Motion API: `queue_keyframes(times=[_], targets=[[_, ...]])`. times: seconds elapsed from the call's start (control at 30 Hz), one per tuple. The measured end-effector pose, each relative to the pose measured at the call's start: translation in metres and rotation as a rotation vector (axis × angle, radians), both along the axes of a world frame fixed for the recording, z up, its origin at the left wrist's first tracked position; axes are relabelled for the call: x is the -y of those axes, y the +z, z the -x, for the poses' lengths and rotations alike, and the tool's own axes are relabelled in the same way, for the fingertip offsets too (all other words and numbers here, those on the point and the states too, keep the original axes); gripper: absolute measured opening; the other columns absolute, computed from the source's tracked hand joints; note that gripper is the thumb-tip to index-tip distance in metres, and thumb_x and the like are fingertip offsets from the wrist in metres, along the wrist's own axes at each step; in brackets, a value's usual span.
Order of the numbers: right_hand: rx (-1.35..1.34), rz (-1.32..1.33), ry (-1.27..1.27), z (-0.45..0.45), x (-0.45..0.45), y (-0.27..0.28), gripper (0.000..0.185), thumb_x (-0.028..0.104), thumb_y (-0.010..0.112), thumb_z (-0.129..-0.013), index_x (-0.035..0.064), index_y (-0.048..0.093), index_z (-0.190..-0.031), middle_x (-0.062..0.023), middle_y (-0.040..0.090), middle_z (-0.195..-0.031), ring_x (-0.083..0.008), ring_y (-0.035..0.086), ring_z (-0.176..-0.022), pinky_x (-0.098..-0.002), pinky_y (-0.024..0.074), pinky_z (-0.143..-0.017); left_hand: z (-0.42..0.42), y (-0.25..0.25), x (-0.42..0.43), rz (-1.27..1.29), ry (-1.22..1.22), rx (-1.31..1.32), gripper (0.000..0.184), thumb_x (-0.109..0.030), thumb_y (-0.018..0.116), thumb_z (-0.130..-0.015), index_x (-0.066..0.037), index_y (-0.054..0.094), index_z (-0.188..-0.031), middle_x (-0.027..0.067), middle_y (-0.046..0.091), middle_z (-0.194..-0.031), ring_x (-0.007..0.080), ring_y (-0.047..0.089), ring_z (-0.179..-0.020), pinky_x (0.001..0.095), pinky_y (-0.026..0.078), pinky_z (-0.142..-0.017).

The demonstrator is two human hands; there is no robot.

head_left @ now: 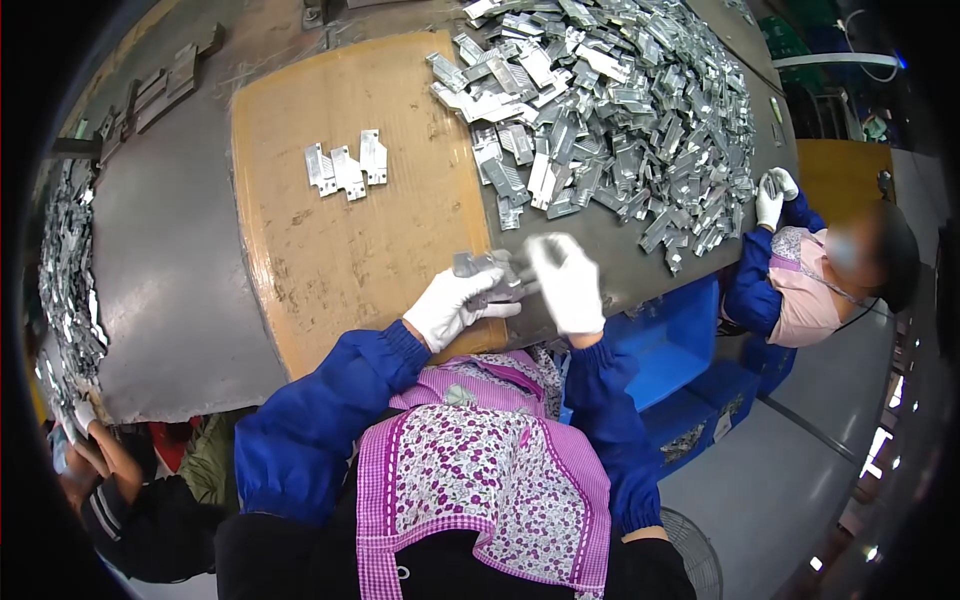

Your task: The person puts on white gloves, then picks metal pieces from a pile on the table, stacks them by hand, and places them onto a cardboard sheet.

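My left hand [448, 306], in a white glove, is closed around a few grey metal plates [492, 277] above the near edge of the cardboard. Their exact number is hard to make out. Close by on the right, my gloved right hand [567, 284] is smeared by motion, with its fingers beside the plates; whether it grips anything does not show. Beyond my hands, three flat metal plates [347, 172] with small holes lie side by side on the brown cardboard [350, 250].
A large heap of metal plates [620, 110] covers the table's back right. Blue bins [665, 335] stand below the table edge. One co-worker's gloved hands [770, 200] are at the right; another's [82, 412] touch a long heap [70, 270] at the far left.
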State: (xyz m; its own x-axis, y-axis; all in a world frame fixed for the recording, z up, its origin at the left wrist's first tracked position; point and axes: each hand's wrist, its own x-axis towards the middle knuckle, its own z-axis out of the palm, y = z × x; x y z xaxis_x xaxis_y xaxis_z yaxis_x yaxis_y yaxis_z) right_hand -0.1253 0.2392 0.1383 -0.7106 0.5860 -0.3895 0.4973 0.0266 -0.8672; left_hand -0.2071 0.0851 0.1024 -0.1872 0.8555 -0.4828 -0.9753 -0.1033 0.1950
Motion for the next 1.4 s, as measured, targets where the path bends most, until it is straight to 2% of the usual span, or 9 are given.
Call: queue_keyframes(times=[0.07, 0.2, 0.3, 0.4, 0.57, 0.8, 1.23, 1.33, 1.4], targets=[[0.194, -0.283, -0.209, 0.026, -0.018, 0.006, 0.030, 0.033, 0.059, -0.088, 0.0056, 0.062, -0.099, -0.0114, 0.068, -0.079, -0.0156, 0.065, -0.064, -0.0295, 0.0502, -0.064, 0.007, 0.001, -0.001, -0.001, 0.022, -0.004, 0.042, -0.014, 0.055, -0.091, -0.002, 0.042, -0.129, 0.0148, 0.060, -0.113, 0.0252, 0.062, -0.100, 0.0362, 0.052, -0.087], [0.572, -0.525, -0.035, 0.053, -0.043, -0.032, 0.059, 0.060, 0.057, -0.079, 0.0055, 0.059, -0.100, -0.0182, 0.068, -0.086, -0.0350, 0.066, -0.085, -0.0419, 0.0502, -0.075, 0.012, -0.007, 0.000, -0.094, 0.064, -0.024, 0.047, -0.014, 0.056, -0.090, -0.001, 0.038, -0.131, 0.0174, 0.061, -0.107, 0.0234, 0.063, -0.095, 0.0337, 0.052, -0.084], [0.587, -0.756, -0.081, 0.063, -0.031, -0.031, 0.056, 0.057, 0.058, -0.079, 0.0037, 0.059, -0.095, -0.0188, 0.067, -0.081, -0.0348, 0.066, -0.079, -0.0411, 0.0510, -0.071, 0.013, -0.006, 0.001, -0.118, 0.035, -0.002, 0.048, -0.016, 0.057, -0.090, 0.000, 0.038, -0.130, 0.0190, 0.061, -0.105, 0.0240, 0.062, -0.096, 0.0349, 0.051, -0.087], [0.392, -0.338, -0.104, 0.049, -0.041, -0.048, 0.046, 0.048, 0.064, -0.080, 0.0023, 0.058, -0.089, -0.0177, 0.066, -0.070, -0.0296, 0.066, -0.066, -0.0374, 0.0511, -0.064, 0.011, -0.005, 0.003, -0.133, 0.027, 0.026, 0.046, -0.017, 0.057, -0.090, 0.000, 0.039, -0.129, 0.0194, 0.061, -0.105, 0.0275, 0.061, -0.099, 0.0390, 0.049, -0.091], [0.094, 0.176, -0.125, 0.033, -0.027, -0.029, 0.028, 0.029, 0.059, -0.090, 0.0037, 0.053, -0.079, -0.0027, 0.054, -0.055, -0.0079, 0.043, -0.037, -0.0224, 0.0296, -0.034, 0.010, -0.002, -0.001, -0.065, 0.103, 0.102, 0.040, -0.016, 0.053, -0.093, 0.000, 0.041, -0.127, 0.0195, 0.059, -0.112, 0.0329, 0.060, -0.103, 0.0445, 0.048, -0.094], [-0.098, 0.726, 0.006, 0.000, -0.007, -0.006, 0.025, 0.027, 0.055, -0.093, 0.0027, 0.054, -0.087, -0.0067, 0.058, -0.060, -0.0090, 0.043, -0.037, -0.0211, 0.0322, -0.035, 0.020, -0.008, 0.005, -0.091, 0.111, 0.076, 0.033, -0.018, 0.052, -0.094, -0.003, 0.047, -0.123, 0.0144, 0.057, -0.117, 0.0246, 0.059, -0.104, 0.0436, 0.049, -0.092], [0.349, 0.299, 0.301, 0.014, 0.008, 0.008, 0.022, 0.023, 0.059, -0.090, 0.0014, 0.057, -0.091, -0.0029, 0.057, -0.058, -0.0056, 0.044, -0.041, -0.0209, 0.0331, -0.038, 0.014, -0.011, 0.009, 0.053, 0.090, -0.071, 0.034, -0.012, 0.059, -0.089, -0.003, 0.049, -0.120, 0.0139, 0.058, -0.117, 0.0265, 0.059, -0.105, 0.0389, 0.052, -0.088], [0.146, 0.156, -0.124, 0.021, -0.003, -0.013, 0.027, 0.029, 0.060, -0.090, 0.0025, 0.058, -0.089, -0.0032, 0.059, -0.057, -0.0052, 0.045, -0.039, -0.0216, 0.0335, -0.037, 0.016, -0.014, 0.011, 0.037, 0.173, 0.038, 0.031, -0.012, 0.058, -0.090, -0.004, 0.049, -0.118, 0.0143, 0.058, -0.115, 0.0282, 0.060, -0.102, 0.0415, 0.053, -0.084], [0.256, -0.233, -0.100, 0.036, -0.012, -0.019, 0.035, 0.036, 0.062, -0.086, 0.0037, 0.058, -0.098, -0.0058, 0.065, -0.070, -0.0159, 0.059, -0.057, -0.0280, 0.0456, -0.053, 0.018, -0.018, 0.014, -0.021, 0.145, 0.035, 0.030, -0.013, 0.058, -0.090, -0.005, 0.049, -0.117, 0.0143, 0.058, -0.113, 0.0295, 0.060, -0.103, 0.0440, 0.053, -0.085]])
